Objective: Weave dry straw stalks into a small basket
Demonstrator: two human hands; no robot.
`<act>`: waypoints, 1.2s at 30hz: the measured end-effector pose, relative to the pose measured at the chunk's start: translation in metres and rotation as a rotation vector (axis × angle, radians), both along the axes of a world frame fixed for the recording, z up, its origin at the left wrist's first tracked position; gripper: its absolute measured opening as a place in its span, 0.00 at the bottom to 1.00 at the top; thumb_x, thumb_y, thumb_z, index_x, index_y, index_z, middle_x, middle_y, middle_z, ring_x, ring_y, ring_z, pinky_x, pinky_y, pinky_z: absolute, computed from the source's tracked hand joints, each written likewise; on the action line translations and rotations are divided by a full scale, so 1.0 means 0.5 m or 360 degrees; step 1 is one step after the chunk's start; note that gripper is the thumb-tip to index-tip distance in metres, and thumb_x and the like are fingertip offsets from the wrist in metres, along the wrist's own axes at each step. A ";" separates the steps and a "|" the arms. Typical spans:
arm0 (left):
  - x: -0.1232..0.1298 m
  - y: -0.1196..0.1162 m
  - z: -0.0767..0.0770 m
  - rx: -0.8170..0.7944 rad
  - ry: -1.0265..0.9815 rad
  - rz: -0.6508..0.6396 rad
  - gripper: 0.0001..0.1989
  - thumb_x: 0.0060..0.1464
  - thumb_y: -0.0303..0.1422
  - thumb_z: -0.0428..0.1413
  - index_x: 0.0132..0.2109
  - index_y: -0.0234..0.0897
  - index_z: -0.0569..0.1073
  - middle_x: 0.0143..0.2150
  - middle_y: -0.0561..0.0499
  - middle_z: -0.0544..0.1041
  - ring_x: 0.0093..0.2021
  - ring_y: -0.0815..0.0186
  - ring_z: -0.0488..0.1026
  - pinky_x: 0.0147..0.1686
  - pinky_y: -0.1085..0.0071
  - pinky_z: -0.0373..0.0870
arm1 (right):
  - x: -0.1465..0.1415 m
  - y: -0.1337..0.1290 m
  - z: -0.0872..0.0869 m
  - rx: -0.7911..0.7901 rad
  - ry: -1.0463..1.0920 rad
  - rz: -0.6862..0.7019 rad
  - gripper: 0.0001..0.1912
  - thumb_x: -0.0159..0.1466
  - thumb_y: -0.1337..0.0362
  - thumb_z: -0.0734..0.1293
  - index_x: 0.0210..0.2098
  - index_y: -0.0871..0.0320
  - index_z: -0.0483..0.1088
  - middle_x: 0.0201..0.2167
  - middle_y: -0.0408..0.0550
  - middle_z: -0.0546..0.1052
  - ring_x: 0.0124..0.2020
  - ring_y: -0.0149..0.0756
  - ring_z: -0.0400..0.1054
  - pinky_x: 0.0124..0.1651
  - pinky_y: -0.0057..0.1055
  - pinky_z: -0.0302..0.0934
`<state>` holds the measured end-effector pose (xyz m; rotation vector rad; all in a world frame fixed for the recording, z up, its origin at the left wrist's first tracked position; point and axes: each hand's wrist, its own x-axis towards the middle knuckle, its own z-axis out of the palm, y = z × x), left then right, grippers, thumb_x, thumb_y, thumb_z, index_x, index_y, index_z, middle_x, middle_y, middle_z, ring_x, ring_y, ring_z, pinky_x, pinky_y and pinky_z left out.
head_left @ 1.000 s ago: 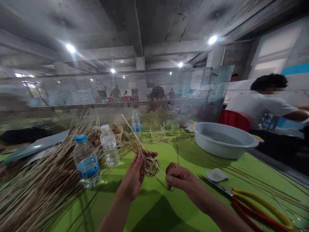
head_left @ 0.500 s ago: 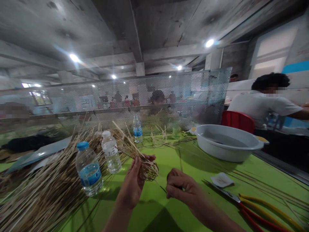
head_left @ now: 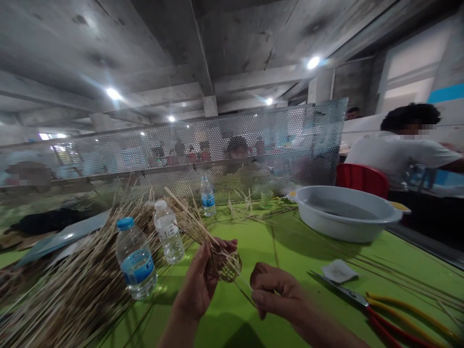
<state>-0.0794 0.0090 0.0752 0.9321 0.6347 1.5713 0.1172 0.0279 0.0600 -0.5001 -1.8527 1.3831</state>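
A small openwork woven piece (head_left: 229, 266) with long loose straw strands rising to the upper left is held in my left hand (head_left: 199, 278), fingers wrapped round its side. To the right, my right hand (head_left: 277, 290) is closed in a pinch on a thin strand (head_left: 244, 293) that runs from the bottom of the woven piece. The two hands are apart above the green table (head_left: 217, 324). Scissors (head_left: 357, 298) with red and yellow handles lie beside my right hand, their blades partly open, close to a crumpled white paper (head_left: 340, 270).
A large heap of straw (head_left: 87, 266) covers the left side, with water bottles (head_left: 136, 263) beside it. A grey basin (head_left: 348, 217) holding water stands at the back right. Behind is a perforated metal screen (head_left: 174, 154). A person in white (head_left: 395, 154) sits at the right.
The view has shifted slightly, so most things appear a little lower or further right. The woven piece looks slightly turned, and more of the strand shows beside my right hand.
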 end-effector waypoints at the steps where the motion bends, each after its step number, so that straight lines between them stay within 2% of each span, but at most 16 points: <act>1: 0.000 -0.001 0.000 0.0008 -0.0004 -0.0012 0.17 0.55 0.46 0.59 0.39 0.35 0.78 0.44 0.42 0.82 0.55 0.54 0.73 0.50 0.66 0.72 | -0.001 -0.002 -0.001 0.0005 -0.0014 0.0003 0.22 0.62 0.49 0.67 0.20 0.59 0.72 0.27 0.43 0.64 0.32 0.34 0.62 0.37 0.31 0.53; 11: -0.002 0.002 -0.006 0.0055 -0.0018 0.0037 0.17 0.55 0.46 0.59 0.38 0.35 0.79 0.41 0.44 0.82 0.56 0.53 0.72 0.51 0.64 0.71 | -0.010 0.011 -0.022 0.0140 -0.0027 -0.0109 0.25 0.62 0.46 0.66 0.20 0.58 0.74 0.24 0.44 0.65 0.31 0.35 0.63 0.36 0.31 0.55; 22: 0.000 0.004 0.000 -0.0030 -0.0037 0.0059 0.17 0.52 0.46 0.61 0.38 0.36 0.79 0.42 0.44 0.82 0.53 0.54 0.74 0.48 0.64 0.73 | -0.017 0.007 -0.024 0.0140 -0.0039 -0.0095 0.22 0.62 0.47 0.66 0.21 0.57 0.75 0.26 0.45 0.65 0.30 0.34 0.62 0.35 0.32 0.55; 29: -0.003 0.003 -0.001 -0.0008 -0.0042 0.0049 0.16 0.53 0.46 0.60 0.38 0.37 0.79 0.42 0.45 0.82 0.57 0.54 0.71 0.51 0.66 0.71 | -0.019 0.013 -0.030 0.0157 -0.0015 -0.0117 0.23 0.63 0.47 0.65 0.23 0.59 0.76 0.26 0.45 0.65 0.31 0.34 0.63 0.35 0.31 0.55; 36: 0.003 -0.001 0.006 -0.0046 -0.0065 0.0100 0.17 0.49 0.47 0.64 0.36 0.36 0.79 0.40 0.45 0.82 0.58 0.51 0.70 0.51 0.63 0.71 | -0.023 0.009 -0.033 0.0202 0.0011 -0.0168 0.24 0.63 0.46 0.65 0.22 0.58 0.74 0.27 0.45 0.65 0.30 0.33 0.61 0.33 0.30 0.54</act>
